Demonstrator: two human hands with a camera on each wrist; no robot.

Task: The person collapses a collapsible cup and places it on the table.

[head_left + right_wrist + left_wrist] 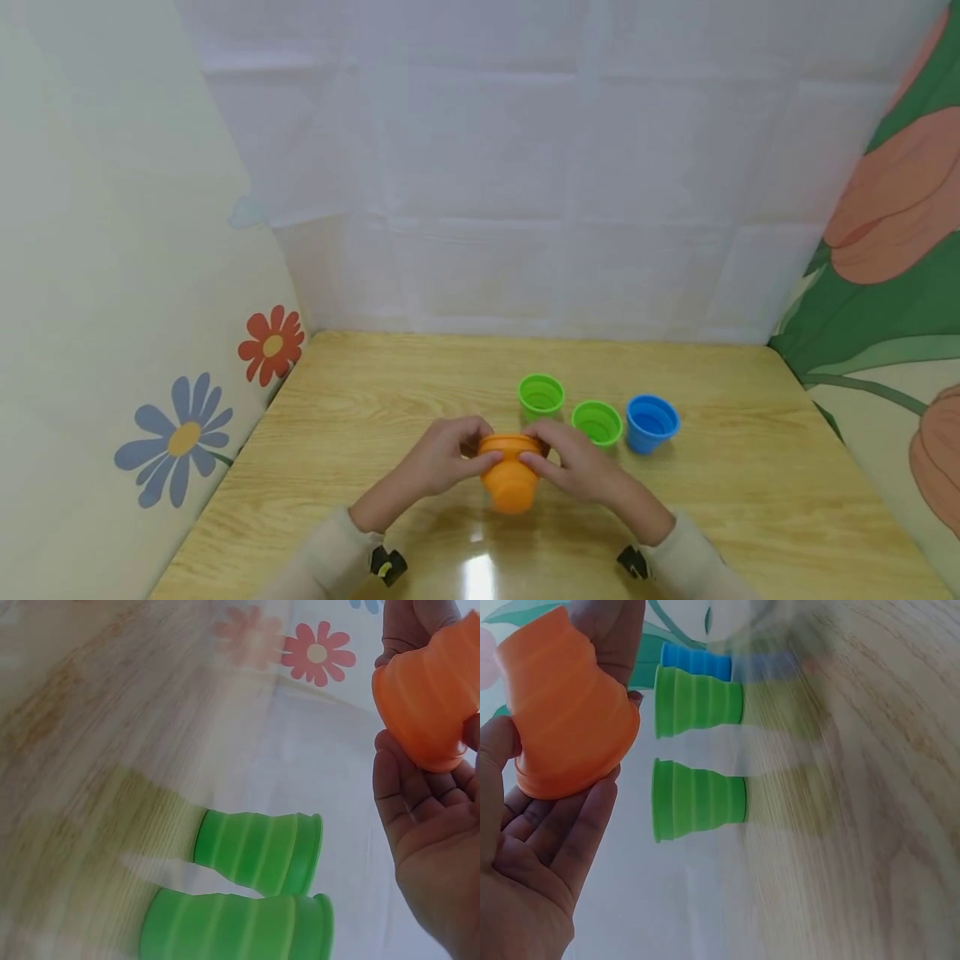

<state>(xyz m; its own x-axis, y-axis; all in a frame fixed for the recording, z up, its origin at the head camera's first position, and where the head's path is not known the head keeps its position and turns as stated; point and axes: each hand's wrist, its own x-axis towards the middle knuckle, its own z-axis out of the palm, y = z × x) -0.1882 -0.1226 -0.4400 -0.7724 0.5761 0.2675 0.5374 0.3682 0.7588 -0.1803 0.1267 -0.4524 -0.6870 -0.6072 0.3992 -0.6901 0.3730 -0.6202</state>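
Both hands hold an orange ribbed cup (512,485) above the near middle of the table, its rim side away from the person and its narrow base toward them. My left hand (448,457) grips the rim from the left, thumb on the cup's wall. From the right, my right hand (576,463) grips the rim in the same way. The cup (570,705) looks bent in the left wrist view, its wall bulging near the rim. Its inside is hidden. Just beyond the right hand stand two green cups, a farther one (541,395) and a nearer one (597,422).
A blue cup (652,423) stands upright to the right of the green ones. The wooden table (390,375) is glossy and reflects light near the person. White cloth (480,167) hangs behind its far edge, and flower-patterned cloth (75,292) lines the sides.
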